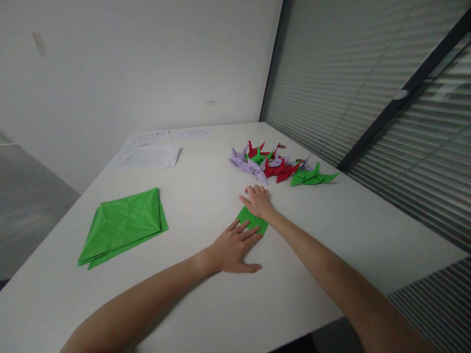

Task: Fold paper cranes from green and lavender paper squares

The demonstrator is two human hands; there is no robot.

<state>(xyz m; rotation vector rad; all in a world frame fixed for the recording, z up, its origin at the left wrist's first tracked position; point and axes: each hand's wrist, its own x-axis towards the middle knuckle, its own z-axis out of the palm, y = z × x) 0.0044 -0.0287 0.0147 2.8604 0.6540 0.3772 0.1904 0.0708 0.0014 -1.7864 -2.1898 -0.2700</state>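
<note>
A small folded piece of green paper [253,219] lies flat on the white table between my hands. Spread fingers of my left hand [235,246] rest on its near left edge, with the thumb out on the bare tabletop. My right hand [259,200] lies over its far corner, the thumb stretched out and the other fingers slightly curled toward the table. Part of the paper is covered by both hands. Just beyond my right hand sits a cluster of folded paper cranes [281,169] in red, green and lilac.
At the left of the white table [206,314] lies a stack of creased green paper sheets [127,220]. Printed papers [150,156] lie toward the back left. A wall [147,59] stands behind the table, and a window with blinds [353,88] runs along its right side.
</note>
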